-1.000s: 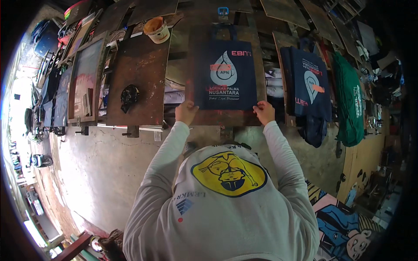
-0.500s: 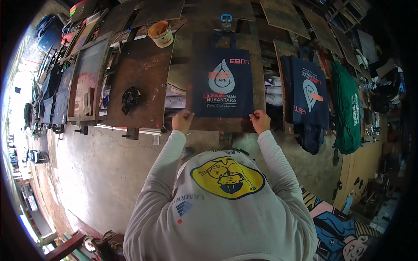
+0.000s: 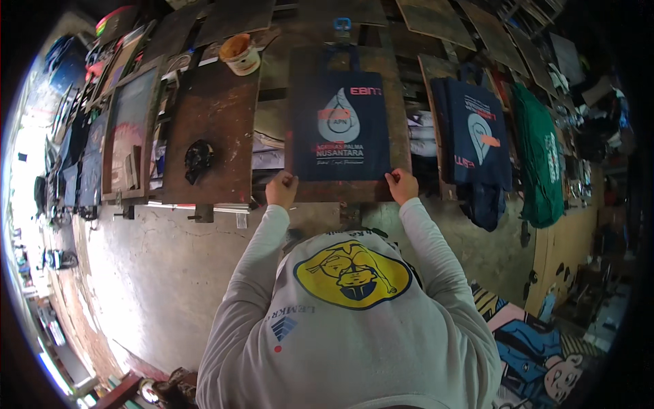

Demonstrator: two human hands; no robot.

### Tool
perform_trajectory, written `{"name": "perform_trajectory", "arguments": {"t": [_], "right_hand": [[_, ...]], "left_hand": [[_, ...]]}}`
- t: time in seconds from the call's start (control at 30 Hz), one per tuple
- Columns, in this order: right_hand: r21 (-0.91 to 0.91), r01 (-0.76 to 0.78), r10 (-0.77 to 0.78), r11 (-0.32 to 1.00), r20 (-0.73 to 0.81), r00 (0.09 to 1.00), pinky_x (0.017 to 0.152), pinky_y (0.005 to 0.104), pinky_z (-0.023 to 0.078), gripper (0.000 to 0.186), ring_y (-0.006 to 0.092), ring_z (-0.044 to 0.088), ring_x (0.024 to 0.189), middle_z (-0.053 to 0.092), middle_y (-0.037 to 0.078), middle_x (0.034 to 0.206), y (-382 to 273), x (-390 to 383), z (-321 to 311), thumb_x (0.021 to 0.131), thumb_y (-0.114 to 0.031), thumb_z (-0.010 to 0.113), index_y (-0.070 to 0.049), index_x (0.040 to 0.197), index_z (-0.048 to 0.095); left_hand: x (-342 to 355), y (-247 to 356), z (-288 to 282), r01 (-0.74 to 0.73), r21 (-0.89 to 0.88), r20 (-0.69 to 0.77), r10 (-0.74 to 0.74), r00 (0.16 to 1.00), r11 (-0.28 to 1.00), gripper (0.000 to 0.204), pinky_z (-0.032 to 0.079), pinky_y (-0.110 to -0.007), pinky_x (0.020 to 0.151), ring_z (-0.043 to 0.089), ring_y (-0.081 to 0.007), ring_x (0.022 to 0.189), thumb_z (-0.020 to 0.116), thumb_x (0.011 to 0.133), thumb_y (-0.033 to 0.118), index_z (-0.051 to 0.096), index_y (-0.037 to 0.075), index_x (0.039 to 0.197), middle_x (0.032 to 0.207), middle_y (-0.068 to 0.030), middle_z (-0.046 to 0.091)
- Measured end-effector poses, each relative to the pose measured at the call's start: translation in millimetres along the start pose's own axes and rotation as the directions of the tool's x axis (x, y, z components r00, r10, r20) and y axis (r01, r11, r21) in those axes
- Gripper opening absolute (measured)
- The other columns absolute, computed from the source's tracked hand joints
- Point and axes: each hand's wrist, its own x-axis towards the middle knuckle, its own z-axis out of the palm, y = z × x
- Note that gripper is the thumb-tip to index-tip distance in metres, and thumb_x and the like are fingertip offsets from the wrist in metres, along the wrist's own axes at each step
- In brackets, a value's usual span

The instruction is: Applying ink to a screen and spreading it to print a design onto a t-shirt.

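A navy tote bag (image 3: pixel 364 129) with a white drop-shaped print and red marks lies flat on a dark stained board (image 3: pixel 300 193), its handles toward the far side. My left hand (image 3: pixel 281 189) is at its lower left corner, thumb and fingers pinched on the edge. At the lower right corner my right hand (image 3: pixel 402 184) pinches the bag in the same way. To the right, several similar navy bags (image 3: pixel 480 170) hang over a board, beside green fabric bags (image 3: pixel 538 160).
A paint-smeared white bucket (image 3: pixel 242 61) and a crumpled black object (image 3: pixel 199 161) rest on the left board (image 3: pixel 225 116). Further left is a framed screen (image 3: pixel 129 109). A blue clamp (image 3: pixel 342 27) sits beyond the bag. Concrete floor (image 3: pixel 170 273) shows below, with a cartoon-painted panel (image 3: pixel 521 344) at lower right.
The view has shifted slightly, so boards, bag and hands appear a little lower and further left than a second ago. Both hands stay at the bag's near corners.
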Motion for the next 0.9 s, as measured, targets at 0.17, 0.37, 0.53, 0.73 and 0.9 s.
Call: {"name": "perform_trajectory", "arguments": {"t": [0.17, 0.37, 0.53, 0.73, 0.9], "right_hand": [[-0.026, -0.018, 0.018, 1.0, 0.015, 1.0, 0.067, 0.0443, 0.054, 0.027, 0.0356, 0.069, 0.074, 0.071, 0.015, 0.079, -3, 0, 0, 0.087, -0.03, 0.076, -0.005, 0.085, 0.067], [-0.028, -0.048, 0.048, 0.998, -0.023, 0.999, 0.066, 0.0442, 0.053, 0.024, 0.0342, 0.069, 0.073, 0.07, 0.012, 0.077, -1, -4, 7, 0.087, -0.029, 0.075, -0.007, 0.086, 0.067], [-0.013, -0.042, 0.042, 0.999, -0.018, 0.999, 0.065, 0.0436, 0.053, 0.022, 0.0332, 0.069, 0.071, 0.069, 0.011, 0.076, -1, -7, 9, 0.087, -0.028, 0.075, -0.007, 0.086, 0.066], [-0.008, -0.045, 0.045, 0.999, -0.006, 0.999, 0.065, 0.0431, 0.053, 0.023, 0.0329, 0.068, 0.071, 0.069, 0.011, 0.075, 1, -6, 7, 0.086, -0.027, 0.075, -0.007, 0.086, 0.065], [0.004, -0.055, 0.055, 0.998, -0.006, 0.998, 0.064, 0.0429, 0.052, 0.022, 0.0328, 0.068, 0.07, 0.068, 0.011, 0.075, -2, -5, 6, 0.086, -0.026, 0.075, -0.007, 0.086, 0.065]], "left_hand": [[0, -3, 2, 0.001, 0.022, -0.01, -0.001, 1.0, 1.0, 0.021, 0.053, -0.039, 0.062, 0.069, -0.0301, 0.067, 0.078, 0.082, 0.025, 0.067, 0.007, 0.086, 0.071, -0.011, 0.069], [-1, -6, 3, 0.017, -0.075, 0.007, -0.017, 1.0, 0.997, 0.021, 0.053, -0.037, 0.062, 0.068, -0.0275, 0.064, 0.077, 0.083, 0.025, 0.066, 0.007, 0.085, 0.07, -0.0103, 0.068], [0, -11, 4, 0.038, -0.098, 0.016, -0.036, 0.999, 0.994, 0.022, 0.053, -0.037, 0.062, 0.069, -0.0269, 0.064, 0.078, 0.083, 0.025, 0.066, 0.007, 0.084, 0.069, -0.0102, 0.069], [-7, -13, 9, -0.011, -0.138, -0.047, 0.004, 0.999, 0.99, 0.021, 0.052, -0.032, 0.06, 0.065, -0.02, 0.06, 0.079, 0.084, 0.02, 0.064, 0.004, 0.082, 0.067, -0.0084, 0.068], [-8, -10, 7, -0.032, -0.114, -0.072, 0.023, 0.997, 0.993, 0.02, 0.049, -0.028, 0.058, 0.062, -0.0135, 0.057, 0.078, 0.085, 0.016, 0.064, 0.003, 0.081, 0.065, -0.0063, 0.066]]}}
